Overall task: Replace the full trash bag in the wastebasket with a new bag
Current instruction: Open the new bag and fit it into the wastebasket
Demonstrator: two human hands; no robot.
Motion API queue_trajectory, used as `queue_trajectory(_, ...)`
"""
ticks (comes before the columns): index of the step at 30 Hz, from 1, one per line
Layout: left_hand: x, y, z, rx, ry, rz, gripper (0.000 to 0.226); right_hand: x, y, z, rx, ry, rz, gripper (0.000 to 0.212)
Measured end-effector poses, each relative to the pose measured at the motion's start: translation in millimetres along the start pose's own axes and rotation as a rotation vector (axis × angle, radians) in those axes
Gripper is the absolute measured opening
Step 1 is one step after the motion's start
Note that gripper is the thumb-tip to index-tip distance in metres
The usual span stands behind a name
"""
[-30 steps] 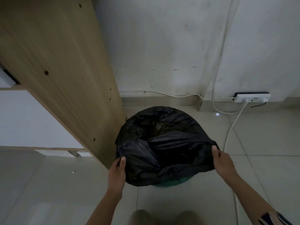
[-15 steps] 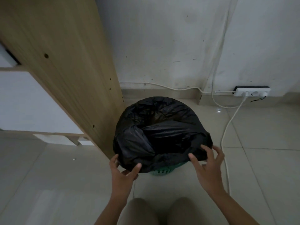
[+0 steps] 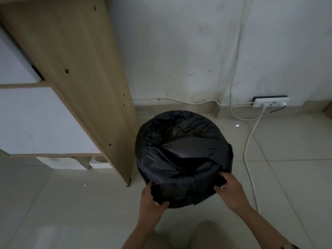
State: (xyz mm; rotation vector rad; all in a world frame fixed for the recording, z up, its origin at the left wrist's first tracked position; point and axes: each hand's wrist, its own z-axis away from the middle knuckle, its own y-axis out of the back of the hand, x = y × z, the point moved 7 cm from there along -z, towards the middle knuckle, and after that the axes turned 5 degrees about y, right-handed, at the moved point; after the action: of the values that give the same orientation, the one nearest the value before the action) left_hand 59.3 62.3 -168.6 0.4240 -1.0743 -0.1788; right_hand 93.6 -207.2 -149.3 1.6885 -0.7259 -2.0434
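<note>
Wooden panel stands just left of the bag, cord on its right; my left hand and right hand clamp its near edge, apart

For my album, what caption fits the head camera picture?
Both hands, left hand and right hand, grip the black trash bag beside a wooden cabinet.

Left hand, right hand — both gripping.
</note>
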Motion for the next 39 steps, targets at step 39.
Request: queue_trajectory(39, 28.3, -75.4, 28.5, -0.263, 0.304, 0.701, 0.013, -36.0, -64.8, 48.4, 0.020, 0.138, -0.218, 0.052)
